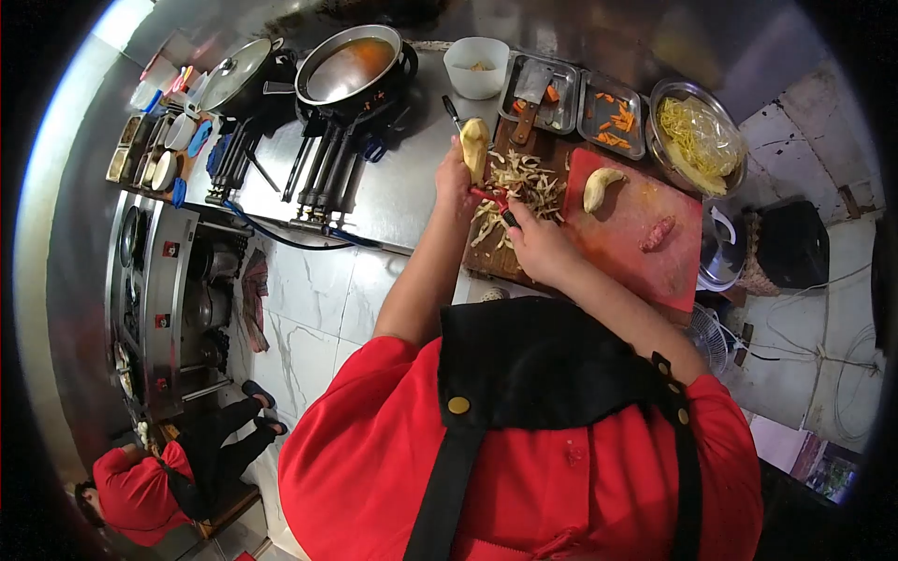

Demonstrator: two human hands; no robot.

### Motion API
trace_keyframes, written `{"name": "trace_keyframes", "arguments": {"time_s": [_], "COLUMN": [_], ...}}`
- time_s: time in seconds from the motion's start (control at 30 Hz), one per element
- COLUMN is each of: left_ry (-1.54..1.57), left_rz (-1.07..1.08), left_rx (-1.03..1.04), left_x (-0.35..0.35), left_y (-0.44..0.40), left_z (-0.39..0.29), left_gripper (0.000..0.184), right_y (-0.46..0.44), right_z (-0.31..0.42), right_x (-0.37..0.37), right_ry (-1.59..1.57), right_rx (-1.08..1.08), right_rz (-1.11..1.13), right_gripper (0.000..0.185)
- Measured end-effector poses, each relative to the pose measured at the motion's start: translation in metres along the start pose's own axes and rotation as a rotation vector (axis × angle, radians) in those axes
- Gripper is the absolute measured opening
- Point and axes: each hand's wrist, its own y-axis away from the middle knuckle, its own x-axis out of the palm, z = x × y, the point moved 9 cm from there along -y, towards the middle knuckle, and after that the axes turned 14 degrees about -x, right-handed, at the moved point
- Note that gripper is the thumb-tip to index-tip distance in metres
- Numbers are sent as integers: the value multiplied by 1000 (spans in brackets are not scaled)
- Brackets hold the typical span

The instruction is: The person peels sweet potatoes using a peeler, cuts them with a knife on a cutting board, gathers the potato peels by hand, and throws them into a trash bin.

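Observation:
My left hand [454, 179] is closed around the lower end of a long, pale yellow root vegetable [474, 148], which looks like a sweet potato and points upward. In my right hand [541, 245] is a peeler [490, 196] with red on it, close beside my left fingers. Brownish-white peelings [526, 184] are heaped on the wooden board [486, 257] near both hands. To their right, a red cutting board [675, 266] bears another pale peeled root [601, 189] and a small reddish-skinned piece [658, 234].
Behind the boards stand a white tub [477, 70], a tray with a cleaver [534, 82], a tray of orange strips [613, 120] and a bowl of yellow shreds [692, 131]. Pans [354, 67] sit on burners at left. Another person [150, 486] sits at lower left.

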Motion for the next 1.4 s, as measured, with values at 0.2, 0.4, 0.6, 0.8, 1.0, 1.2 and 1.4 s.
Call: {"name": "trace_keyframes", "arguments": {"time_s": [0.2,0.4,0.6,0.8,1.0,1.2,1.4], "left_ry": [221,149,268,257,88,135,309], "left_rz": [10,109,176,231,176,37,246], "left_rx": [21,2,-32,23,125,245,189], "left_x": [3,9,10,34,41,41,46], "left_y": [0,-5,-6,0,1,15,-2], "left_z": [-16,-17,-12,-14,-17,-36,-41], "left_gripper": [59,47,43,46,51,53,51], "right_y": [8,9,8,-10,-23,-10,-10], "right_z": [-21,-60,-63,-2,-7,-12,-9], "right_x": [10,10,13,-36,-15,6,-14], "right_ry": [-100,-281,-261,-105,-120,-183,-234], "right_rx": [-1,203,213,-118,61,130,-16], "right_rz": [-83,-245,-232,-432,-201,44,-246], "right_gripper": [39,40,42,42,47,45,41]}}
